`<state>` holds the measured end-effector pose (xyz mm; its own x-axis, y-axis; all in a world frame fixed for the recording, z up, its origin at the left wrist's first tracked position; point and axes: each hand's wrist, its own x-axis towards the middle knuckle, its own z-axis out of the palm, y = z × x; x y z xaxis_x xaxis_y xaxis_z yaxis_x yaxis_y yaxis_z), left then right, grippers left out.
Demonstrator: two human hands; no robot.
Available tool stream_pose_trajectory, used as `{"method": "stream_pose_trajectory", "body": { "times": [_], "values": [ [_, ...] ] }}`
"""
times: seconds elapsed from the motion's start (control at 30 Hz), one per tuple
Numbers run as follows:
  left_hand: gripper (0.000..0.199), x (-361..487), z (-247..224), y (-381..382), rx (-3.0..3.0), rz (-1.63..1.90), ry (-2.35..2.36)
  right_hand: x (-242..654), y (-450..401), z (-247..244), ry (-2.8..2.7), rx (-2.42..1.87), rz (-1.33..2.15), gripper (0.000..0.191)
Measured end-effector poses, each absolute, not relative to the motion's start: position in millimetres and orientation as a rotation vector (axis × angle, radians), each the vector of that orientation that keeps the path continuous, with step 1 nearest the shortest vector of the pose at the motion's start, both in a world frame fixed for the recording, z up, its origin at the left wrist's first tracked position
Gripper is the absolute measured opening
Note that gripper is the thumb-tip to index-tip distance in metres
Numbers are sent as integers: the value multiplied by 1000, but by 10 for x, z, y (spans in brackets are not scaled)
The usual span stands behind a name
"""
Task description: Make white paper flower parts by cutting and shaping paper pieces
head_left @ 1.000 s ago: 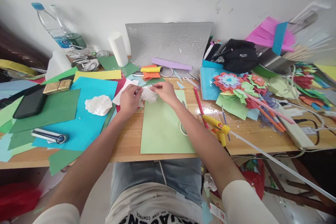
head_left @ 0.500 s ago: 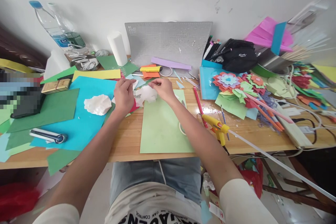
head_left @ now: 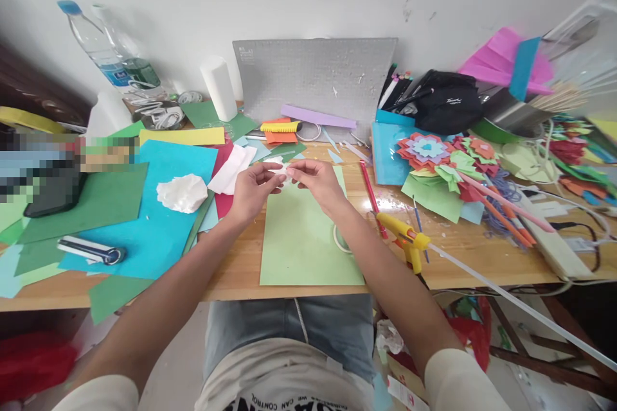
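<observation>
My left hand [head_left: 254,187] and my right hand [head_left: 315,181] are close together above the top of a light green paper sheet [head_left: 308,237]. Their thumbs and forefingers pinch a small piece of white tissue [head_left: 285,170], mostly covered by the fingertips. Just left of my left hand lies a folded white tissue [head_left: 233,169], partly over dark red paper [head_left: 223,204]. Further left, a crumpled white tissue [head_left: 182,193] rests on a blue sheet [head_left: 144,237]. A roll of tape [head_left: 340,239] shows beside my right forearm.
To the right are a yellow glue gun [head_left: 402,234], a red pen-like stick [head_left: 370,189] and layered paper flowers [head_left: 427,149]. A grey cutting mat [head_left: 313,77] leans on the wall behind a yellow cutter [head_left: 280,127]. A stapler [head_left: 91,250] lies at left.
My left hand has moved right, and the two hands have come together with the white tissue between the fingertips. The folded tissue and red paper at left are now uncovered.
</observation>
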<state>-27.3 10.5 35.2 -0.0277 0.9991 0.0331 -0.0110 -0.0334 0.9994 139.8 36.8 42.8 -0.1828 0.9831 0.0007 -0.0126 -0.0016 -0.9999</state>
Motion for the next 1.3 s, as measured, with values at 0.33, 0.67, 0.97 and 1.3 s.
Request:
{"method": "stream_pose_trajectory", "body": {
  "times": [0.33, 0.67, 0.97, 1.3],
  "values": [
    [37, -279, 341, 94, 1353, 1302, 1256, 1418, 332, 301, -1401, -967, 1281, 25],
    [34, -254, 313, 80, 1354, 1339, 1253, 1433, 262, 385, -1287, -1061, 1309, 25],
    [35, -238, 316, 48, 1461, 1356, 1268, 1367, 184, 359, -1345, -1124, 1339, 26],
    [40, -246, 299, 112, 1053, 1395, 1162, 1399, 230, 295, -1326, -1159, 1191, 29]
  ]
}}
